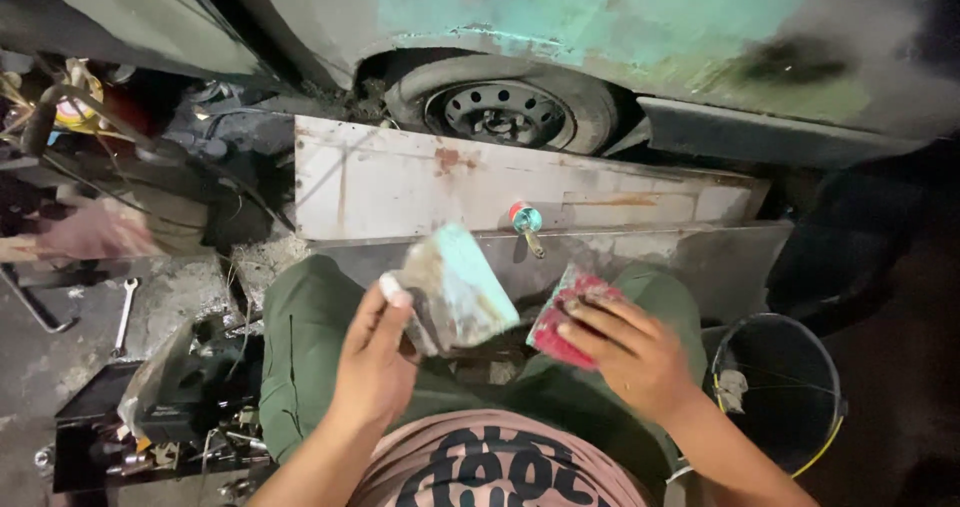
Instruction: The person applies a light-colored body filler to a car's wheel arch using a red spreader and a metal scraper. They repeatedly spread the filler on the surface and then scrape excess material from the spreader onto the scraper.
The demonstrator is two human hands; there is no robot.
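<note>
Left hand (375, 357) closed on a grimy pale-green block (455, 287), right hand (625, 352) pinching a red sanding pad (568, 312) — both over the lap, before a rusted metal panel (480, 182).

- One view only, from a camera worn on the person's head, so nothing is shared with a second view.
- It looks steeply down and forward over the lap in green trousers (310, 347), close to it.
- At twelve o'clock, near, stands the dark steel car wheel (503, 113) under the patchy green car body (600, 17).
</note>
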